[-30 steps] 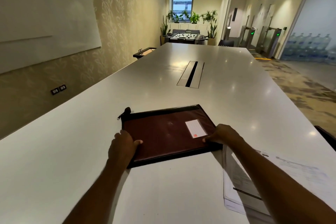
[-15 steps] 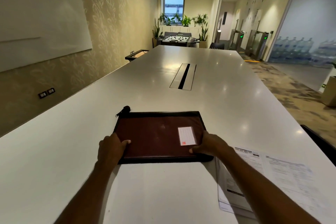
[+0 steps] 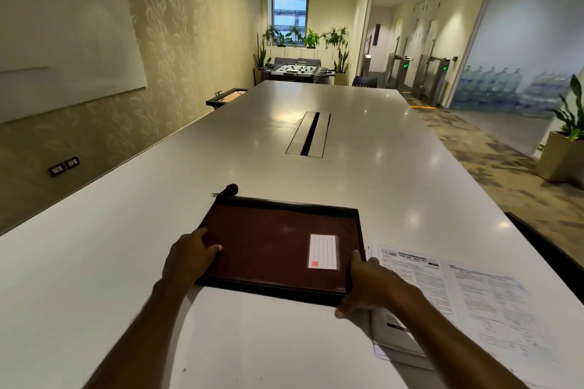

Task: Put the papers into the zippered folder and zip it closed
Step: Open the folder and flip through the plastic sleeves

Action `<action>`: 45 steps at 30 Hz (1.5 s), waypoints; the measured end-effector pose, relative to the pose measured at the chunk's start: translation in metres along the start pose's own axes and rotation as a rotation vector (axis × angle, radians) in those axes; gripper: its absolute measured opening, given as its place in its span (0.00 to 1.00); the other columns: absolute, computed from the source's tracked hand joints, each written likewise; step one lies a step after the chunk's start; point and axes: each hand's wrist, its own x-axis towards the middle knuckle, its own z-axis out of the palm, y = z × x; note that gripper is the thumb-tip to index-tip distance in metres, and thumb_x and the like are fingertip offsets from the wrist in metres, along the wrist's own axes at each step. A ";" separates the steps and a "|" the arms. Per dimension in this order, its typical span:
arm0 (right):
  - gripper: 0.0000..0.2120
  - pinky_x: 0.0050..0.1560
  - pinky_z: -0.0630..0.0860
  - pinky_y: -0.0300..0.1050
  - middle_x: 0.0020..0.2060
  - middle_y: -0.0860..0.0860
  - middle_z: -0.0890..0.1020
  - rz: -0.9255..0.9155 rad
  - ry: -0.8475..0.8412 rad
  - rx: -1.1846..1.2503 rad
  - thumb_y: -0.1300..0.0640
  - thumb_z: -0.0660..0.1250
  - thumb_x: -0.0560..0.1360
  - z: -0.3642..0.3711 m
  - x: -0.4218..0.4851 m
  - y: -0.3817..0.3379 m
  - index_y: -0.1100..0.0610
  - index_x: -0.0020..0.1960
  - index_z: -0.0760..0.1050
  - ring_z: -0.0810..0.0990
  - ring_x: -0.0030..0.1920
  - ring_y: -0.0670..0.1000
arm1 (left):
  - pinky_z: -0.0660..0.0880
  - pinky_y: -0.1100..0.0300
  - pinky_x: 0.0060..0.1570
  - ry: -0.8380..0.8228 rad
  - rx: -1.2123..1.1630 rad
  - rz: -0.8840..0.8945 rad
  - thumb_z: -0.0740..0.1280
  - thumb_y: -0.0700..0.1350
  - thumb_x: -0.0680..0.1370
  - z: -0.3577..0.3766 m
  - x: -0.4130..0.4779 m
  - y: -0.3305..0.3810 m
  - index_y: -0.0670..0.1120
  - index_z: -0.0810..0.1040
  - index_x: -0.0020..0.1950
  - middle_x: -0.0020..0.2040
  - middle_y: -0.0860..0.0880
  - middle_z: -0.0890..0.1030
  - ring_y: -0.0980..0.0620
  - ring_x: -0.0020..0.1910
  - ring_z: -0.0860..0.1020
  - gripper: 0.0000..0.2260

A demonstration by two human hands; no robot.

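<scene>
A dark red zippered folder [image 3: 271,243] with black edging and a white label lies flat on the white table [image 3: 126,262]. Its zip pull sticks out at the far left corner. My left hand [image 3: 189,259] grips the folder's left edge, thumb on top. My right hand [image 3: 366,284] grips the near right corner, thumb on the folder and fingers curled at its edge. A stack of printed papers [image 3: 467,303] lies on the table just right of the folder, partly under my right forearm.
A cable slot [image 3: 309,134] is set into the table's middle, further away. A dark chair edge [image 3: 550,249] shows at the table's right side. A whiteboard hangs on the left wall. Plants and a foosball table stand at the far end.
The folder has turned a little, so its right end now lies nearer to me. My right hand slid from the right edge to the near right corner. More of the papers shows.
</scene>
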 end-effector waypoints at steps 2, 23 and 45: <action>0.51 0.56 0.77 0.50 0.63 0.60 0.72 -0.058 0.058 0.002 0.41 0.78 0.59 -0.007 -0.003 0.004 0.56 0.73 0.56 0.76 0.58 0.58 | 0.72 0.48 0.60 0.027 -0.062 0.006 0.71 0.50 0.74 -0.003 0.002 -0.001 0.41 0.73 0.68 0.63 0.39 0.77 0.39 0.62 0.75 0.25; 0.25 0.52 0.80 0.60 0.49 0.60 0.82 -0.182 0.779 0.734 0.38 0.64 0.74 -0.175 0.094 -0.007 0.61 0.53 0.75 0.82 0.48 0.61 | 0.73 0.47 0.50 0.167 -0.014 0.087 0.62 0.44 0.79 0.019 -0.008 0.008 0.36 0.76 0.53 0.50 0.36 0.80 0.35 0.51 0.78 0.12; 0.09 0.45 0.76 0.48 0.44 0.66 0.82 0.078 0.581 0.718 0.63 0.65 0.75 -0.089 0.221 0.027 0.70 0.47 0.78 0.82 0.45 0.63 | 0.68 0.53 0.66 0.201 0.091 0.071 0.65 0.63 0.73 0.048 0.003 -0.011 0.44 0.70 0.70 0.69 0.46 0.73 0.48 0.69 0.70 0.32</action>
